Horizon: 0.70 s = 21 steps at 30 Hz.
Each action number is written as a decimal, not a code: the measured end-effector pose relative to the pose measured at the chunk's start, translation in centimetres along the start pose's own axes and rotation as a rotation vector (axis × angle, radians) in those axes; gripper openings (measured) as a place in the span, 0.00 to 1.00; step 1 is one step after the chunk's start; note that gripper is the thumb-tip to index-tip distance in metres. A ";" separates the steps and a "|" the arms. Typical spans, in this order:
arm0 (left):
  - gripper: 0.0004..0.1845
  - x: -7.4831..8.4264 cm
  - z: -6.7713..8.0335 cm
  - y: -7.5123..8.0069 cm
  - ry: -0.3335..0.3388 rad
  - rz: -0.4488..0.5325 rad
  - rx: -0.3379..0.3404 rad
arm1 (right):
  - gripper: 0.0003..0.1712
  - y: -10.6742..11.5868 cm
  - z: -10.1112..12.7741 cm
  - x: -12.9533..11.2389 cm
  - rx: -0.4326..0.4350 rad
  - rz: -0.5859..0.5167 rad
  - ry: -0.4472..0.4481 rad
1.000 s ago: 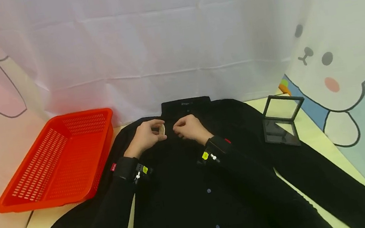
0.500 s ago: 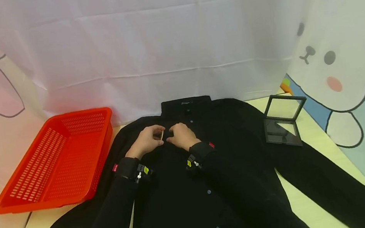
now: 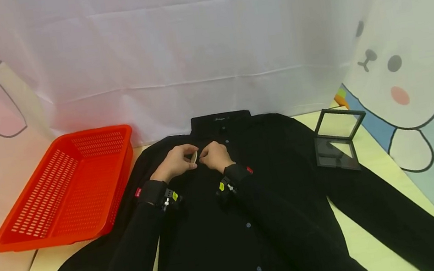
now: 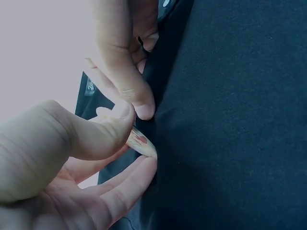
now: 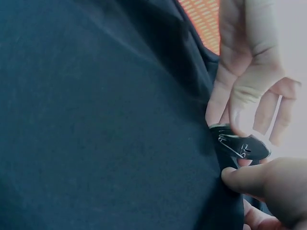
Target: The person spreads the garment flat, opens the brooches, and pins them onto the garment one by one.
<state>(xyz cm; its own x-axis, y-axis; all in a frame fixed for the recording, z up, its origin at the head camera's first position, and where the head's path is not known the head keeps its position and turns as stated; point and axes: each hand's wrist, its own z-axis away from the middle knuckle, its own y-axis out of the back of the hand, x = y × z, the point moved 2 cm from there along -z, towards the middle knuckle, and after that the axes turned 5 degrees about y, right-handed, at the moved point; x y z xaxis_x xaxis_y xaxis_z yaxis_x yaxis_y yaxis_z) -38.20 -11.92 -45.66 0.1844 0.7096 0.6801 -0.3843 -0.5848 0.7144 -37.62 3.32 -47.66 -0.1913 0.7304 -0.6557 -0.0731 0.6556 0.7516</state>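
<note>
A black button-up shirt (image 3: 210, 238) lies spread out, its collar toward the back. Over its upper chest, my left hand (image 3: 175, 162) holds a small badge (image 3: 194, 157) on edge between thumb and fingers. Seen from the left wrist, the badge's pale front (image 4: 143, 143) carries a reddish mark. Its dark back (image 5: 256, 149), with a metal pin (image 5: 231, 146), shows in the right wrist view. My right hand (image 3: 216, 156) pinches a raised fold of the shirt right beside the badge, the thumb (image 5: 235, 178) on the cloth and the other fingers partly hidden.
An orange-red perforated basket (image 3: 93, 132) stands at the left, close to the shirt's sleeve. A black hinged case (image 3: 322, 160) with clear panels lies open at the right, overlapping the other sleeve. Behind the pale table (image 3: 368, 142) hangs a white curtain (image 3: 205, 53).
My right hand has shifted slightly left, closer to the badge, and its fingertips have come together at the cloth. My left hand still holds the badge, now turned a little.
</note>
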 end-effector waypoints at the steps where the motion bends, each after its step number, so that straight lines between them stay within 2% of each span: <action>1: 0.28 0.0 0.0 0.0 -0.002 -0.001 -0.002 | 0.06 0.0 0.0 0.0 -0.003 -0.014 -0.014; 5: 0.28 0.1 -0.2 0.0 -0.018 -0.004 0.000 | 0.07 0.0 -0.2 0.2 -0.003 -0.062 -0.042; 9: 0.28 0.0 -0.5 0.1 -0.010 -0.016 0.021 | 0.08 0.2 -0.4 0.1 -0.003 -0.104 -0.034; 21: 0.29 0.2 -0.9 -0.7 -0.011 -0.064 0.075 | 0.08 0.3 -0.1 0.6 -0.006 -0.165 -0.046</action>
<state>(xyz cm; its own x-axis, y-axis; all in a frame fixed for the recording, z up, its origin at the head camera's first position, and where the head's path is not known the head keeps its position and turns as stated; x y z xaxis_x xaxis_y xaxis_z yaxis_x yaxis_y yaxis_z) -38.74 -11.05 -46.16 0.2164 0.7424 0.6340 -0.3024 -0.5665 0.7666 -37.83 3.94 -47.82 -0.1315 0.6210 -0.7727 -0.1052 0.7663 0.6338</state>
